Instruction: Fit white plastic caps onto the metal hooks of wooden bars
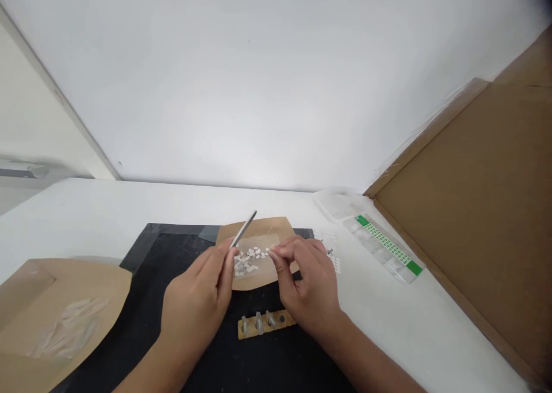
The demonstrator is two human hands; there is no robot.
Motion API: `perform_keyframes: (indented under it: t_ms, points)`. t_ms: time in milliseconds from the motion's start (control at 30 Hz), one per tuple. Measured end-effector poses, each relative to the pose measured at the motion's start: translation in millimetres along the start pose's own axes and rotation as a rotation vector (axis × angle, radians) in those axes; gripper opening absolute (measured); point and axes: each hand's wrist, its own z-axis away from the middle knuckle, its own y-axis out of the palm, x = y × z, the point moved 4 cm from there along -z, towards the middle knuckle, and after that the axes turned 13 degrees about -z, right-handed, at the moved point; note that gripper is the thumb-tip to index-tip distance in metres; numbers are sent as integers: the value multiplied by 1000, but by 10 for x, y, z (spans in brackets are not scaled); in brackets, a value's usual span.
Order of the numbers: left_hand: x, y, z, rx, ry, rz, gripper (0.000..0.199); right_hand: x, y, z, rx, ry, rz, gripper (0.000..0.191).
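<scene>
Head view: small, careful work over a black mat (259,367)

Nearest, a flat brown strip (251,327) lies on the mat. Three clear plastic stubs (259,324) stand up from it, and a dark spot is near its right end. Off to the left is a brown paper tray (101,278) with thin, see-through things (71,330) in it, too blurry to name.

The left hand (194,298) holds a slim grey tool (244,228), maybe tweezers, with one end up. It looks light, stiff and smooth, so the middle seems a good place to grip.

The right hand (310,278) has its thumb and finger close together. I cannot tell if anything is pinched there.

Just past the hands, small white pieces (256,250) lie in another paper tray (276,225). They look very light and flat, easy to drop, so fingertips on the edges should work best.

Farther right, a clear plastic box (371,241) with a green and white label (388,243) sits on the white table (431,324). Behind everything is a white wall (250,94).
</scene>
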Motion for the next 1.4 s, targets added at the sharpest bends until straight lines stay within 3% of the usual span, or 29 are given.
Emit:
perform_keyframes:
  t_ms: [167,400,600,933,1067,1200,1333,1400]
  points:
    - [264,71,-134,106,-208,-202,38,-67,-121,20,-84,96,-2,9]
    - [496,68,-261,315,-272,-321,35,-62,-279,27,-132,51,2,14]
    - [509,87,-259,356,-280,-363,38,-62,-372,36,-148,-25,-26,23]
    - [559,76,-226,431,-313,-436,43,-98,-558,198,-55,-99,56,25]
    - [551,31,-239,400,-302,-491,39,-203,-689,282,-12,-106,81,23]
    - [479,-18,-268,261,-190,-530,31,-240,-731,331,-5,-60,60,24]
    - [277,-105,-241,22,-69,-189,17,-147,-686,352,13,-90,48,24]
    - [102,-145,-198,-37,41,14,12,-92,-669,352,18,-115,38,24]
